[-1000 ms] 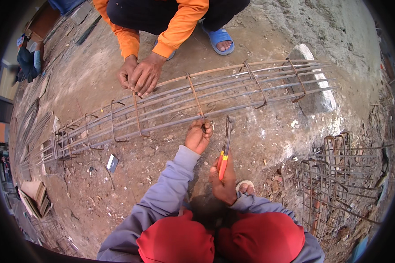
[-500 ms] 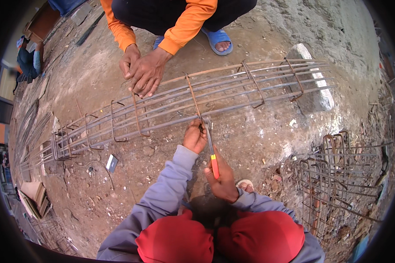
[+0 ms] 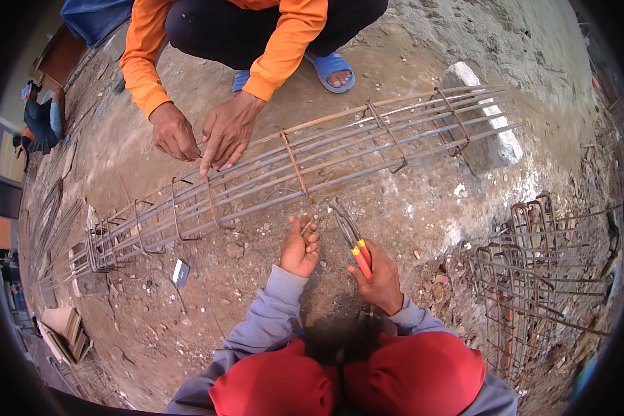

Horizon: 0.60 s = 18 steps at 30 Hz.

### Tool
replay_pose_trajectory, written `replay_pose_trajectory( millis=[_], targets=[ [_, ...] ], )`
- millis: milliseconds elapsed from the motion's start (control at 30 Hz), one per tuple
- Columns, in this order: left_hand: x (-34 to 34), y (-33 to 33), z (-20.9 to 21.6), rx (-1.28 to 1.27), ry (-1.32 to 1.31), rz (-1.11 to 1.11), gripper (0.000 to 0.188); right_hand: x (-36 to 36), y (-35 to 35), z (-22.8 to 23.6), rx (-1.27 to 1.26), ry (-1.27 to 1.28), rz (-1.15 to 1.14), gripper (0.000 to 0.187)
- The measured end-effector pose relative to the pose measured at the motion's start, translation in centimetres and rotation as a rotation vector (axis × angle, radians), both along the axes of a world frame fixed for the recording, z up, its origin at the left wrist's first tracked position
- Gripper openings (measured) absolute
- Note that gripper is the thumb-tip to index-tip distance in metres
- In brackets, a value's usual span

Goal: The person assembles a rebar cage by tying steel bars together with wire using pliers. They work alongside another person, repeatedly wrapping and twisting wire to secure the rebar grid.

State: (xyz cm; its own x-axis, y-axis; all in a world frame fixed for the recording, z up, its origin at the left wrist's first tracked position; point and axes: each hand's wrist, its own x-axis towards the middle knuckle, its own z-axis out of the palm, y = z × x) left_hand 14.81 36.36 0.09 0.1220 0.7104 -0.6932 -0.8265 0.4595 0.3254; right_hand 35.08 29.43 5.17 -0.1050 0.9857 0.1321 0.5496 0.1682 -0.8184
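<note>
Steel cage (image 3: 270, 202): in the head view, ahead of both hands and apart from them; its long axis slants from lower left to upper right, the right end passing over a concrete block (image 3: 500, 135).
Nearest hoop (image 3: 293, 163): its lower end sits just ahead of the left fingertips and to the left of the pliers' tip.
Left hand (image 3: 301, 247): nearer to that hoop than the right; palm turned up, fingers curled in; whether a thin wire is pinched there, I cannot tell.
Right hand (image 3: 381, 277): wrapped around the pliers (image 3: 361, 258), which point up and leftward, tip near the hoop but not touching it.
Pliers' make: slim grey metal, red grips with yellow bands.
Cage make: long, straight round bars, grey to brown, ringed by bent hoops, several rusty.
Co-worker's hands (image 3: 227, 132): close together by the far side, left of the nearest hoop.
Block: pale, rough, chipped along its edges.
Ground (image 3: 208, 326): brown packed dirt, gritty, strewn with pebbles and pale flecks.
</note>
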Motion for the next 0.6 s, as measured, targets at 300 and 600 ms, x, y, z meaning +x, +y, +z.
replay_pose_trajectory(
  millis=[300, 600],
  targets=[
    [-3.1, -9.9, 1.0, -0.18, 0.134, 0.099, 0.053, 2.2, 3.2, -4.1, -0.079, -0.179, 0.532, 0.063],
    [-5.7, -13.8, 1.3, 0.046, 0.545, 0.218, 0.055, -9.8, -1.2, -1.3, -0.773, 0.341, 0.776, 0.034]
  ],
)
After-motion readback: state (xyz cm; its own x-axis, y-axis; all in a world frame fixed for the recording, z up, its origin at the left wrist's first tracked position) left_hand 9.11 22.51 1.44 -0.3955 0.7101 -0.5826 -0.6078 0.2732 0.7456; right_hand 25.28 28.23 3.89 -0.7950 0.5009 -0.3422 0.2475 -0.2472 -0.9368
